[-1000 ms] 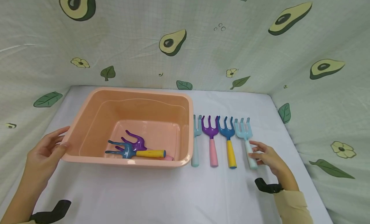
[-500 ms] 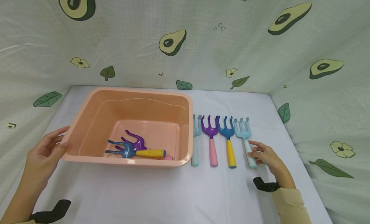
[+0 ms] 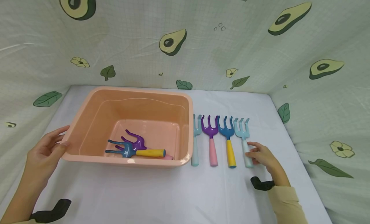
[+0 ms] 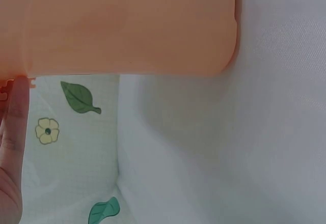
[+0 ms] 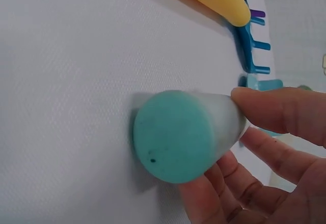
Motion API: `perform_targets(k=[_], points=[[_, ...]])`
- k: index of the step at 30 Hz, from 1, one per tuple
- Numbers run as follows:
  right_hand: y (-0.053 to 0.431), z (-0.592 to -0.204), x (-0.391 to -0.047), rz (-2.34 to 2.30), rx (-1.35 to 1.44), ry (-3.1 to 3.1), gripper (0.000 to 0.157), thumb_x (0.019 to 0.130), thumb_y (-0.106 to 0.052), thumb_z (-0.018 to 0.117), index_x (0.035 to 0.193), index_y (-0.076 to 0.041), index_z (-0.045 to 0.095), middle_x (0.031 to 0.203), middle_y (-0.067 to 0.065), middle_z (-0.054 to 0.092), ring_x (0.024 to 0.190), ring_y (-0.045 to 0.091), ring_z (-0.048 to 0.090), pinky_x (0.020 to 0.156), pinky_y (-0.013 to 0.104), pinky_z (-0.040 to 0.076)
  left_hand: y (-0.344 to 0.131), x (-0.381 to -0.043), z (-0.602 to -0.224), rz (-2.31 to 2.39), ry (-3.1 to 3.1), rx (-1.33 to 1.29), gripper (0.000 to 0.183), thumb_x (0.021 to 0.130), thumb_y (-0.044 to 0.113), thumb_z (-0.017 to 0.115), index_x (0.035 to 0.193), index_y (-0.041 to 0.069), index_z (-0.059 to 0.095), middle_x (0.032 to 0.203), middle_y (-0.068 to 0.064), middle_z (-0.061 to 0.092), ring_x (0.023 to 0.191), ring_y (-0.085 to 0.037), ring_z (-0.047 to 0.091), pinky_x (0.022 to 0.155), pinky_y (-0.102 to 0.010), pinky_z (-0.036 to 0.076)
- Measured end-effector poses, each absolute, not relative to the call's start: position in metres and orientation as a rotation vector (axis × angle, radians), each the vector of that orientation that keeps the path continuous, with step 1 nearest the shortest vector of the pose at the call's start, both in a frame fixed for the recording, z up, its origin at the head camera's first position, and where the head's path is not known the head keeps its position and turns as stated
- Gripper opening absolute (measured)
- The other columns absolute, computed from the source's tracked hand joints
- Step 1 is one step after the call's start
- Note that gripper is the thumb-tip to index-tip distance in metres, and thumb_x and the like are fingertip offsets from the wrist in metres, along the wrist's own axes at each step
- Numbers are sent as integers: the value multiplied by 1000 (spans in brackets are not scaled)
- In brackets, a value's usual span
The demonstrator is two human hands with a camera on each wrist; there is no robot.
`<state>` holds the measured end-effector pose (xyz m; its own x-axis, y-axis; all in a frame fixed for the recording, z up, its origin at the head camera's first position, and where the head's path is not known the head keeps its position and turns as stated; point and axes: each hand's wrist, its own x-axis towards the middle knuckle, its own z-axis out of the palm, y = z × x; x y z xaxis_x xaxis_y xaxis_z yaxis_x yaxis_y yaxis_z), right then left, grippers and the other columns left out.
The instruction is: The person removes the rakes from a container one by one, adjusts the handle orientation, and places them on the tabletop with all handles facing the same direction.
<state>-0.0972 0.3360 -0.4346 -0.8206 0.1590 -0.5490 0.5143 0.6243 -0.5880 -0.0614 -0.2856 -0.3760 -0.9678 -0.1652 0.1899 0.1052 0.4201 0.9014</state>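
Observation:
My left hand (image 3: 44, 156) holds the left edge of a peach plastic basin (image 3: 127, 162), thumb and fingertips at its rim. In the left wrist view, one finger (image 4: 15, 127) lies straight up to the basin's wall (image 4: 127, 28). A blue garden fork (image 3: 127, 150) with a yellow handle lies inside, partly over a purple garden fork (image 3: 140, 142) with a pink handle. To the right, my right hand (image 3: 263, 158) pinches the handle of a light-blue garden fork (image 3: 242, 132). The right wrist view shows thumb and fingers around its handle (image 5: 173, 137), close over the white cloth.
Left of the held fork lie a blue garden fork (image 3: 226, 132) with a yellow handle, a purple one (image 3: 210, 130) with a pink handle, and another light-blue fork (image 3: 195, 151), partly hidden by the basin. White cloth (image 3: 150, 198) covers the table; an avocado-print curtain (image 3: 202, 57) stands behind.
My right hand has shifted slightly left with the light-blue garden fork's handle, bringing that fork nearer the row and more in line with it. The left hand and basin have stayed put.

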Motion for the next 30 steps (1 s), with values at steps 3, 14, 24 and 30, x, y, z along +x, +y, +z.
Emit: perform_targets(k=[3, 14, 24, 30], points=[[337, -435, -98, -1036, 508, 2407, 63, 87, -23, 61, 139, 0, 33, 105, 19, 50, 74, 18, 52, 65, 25, 49, -286, -62, -376, -1615, -2400, 44, 50, 89, -5, 53, 137, 10, 46, 106, 20, 59, 85, 9, 59, 68, -3, 45], [338, -432, -97, -1008, 495, 2421, 62, 87, -19, 60, 139, 2, 33, 111, 25, 50, 77, 20, 54, 68, 28, 51, -285, -62, -377, -1579, -2410, 49, 50, 89, -5, 53, 136, 10, 47, 105, 21, 59, 84, 10, 59, 68, -3, 45], [335, -411, -97, -915, 383, 2502, 64, 90, -27, 56, 140, 4, 30, 124, 32, 46, 96, 33, 54, 83, 43, 50, -286, -63, -376, -1528, -2455, 66, 50, 90, -3, 54, 137, 12, 46, 105, 23, 58, 83, 10, 59, 67, -3, 46], [326, -394, -102, -893, 315, 2523, 71, 90, -36, 56, 143, 1, 26, 135, 31, 38, 116, 46, 43, 89, 57, 43, -286, -63, -377, -1508, -2468, 70, 51, 90, -2, 54, 137, 13, 46, 105, 24, 58, 83, 10, 58, 67, -3, 46]])
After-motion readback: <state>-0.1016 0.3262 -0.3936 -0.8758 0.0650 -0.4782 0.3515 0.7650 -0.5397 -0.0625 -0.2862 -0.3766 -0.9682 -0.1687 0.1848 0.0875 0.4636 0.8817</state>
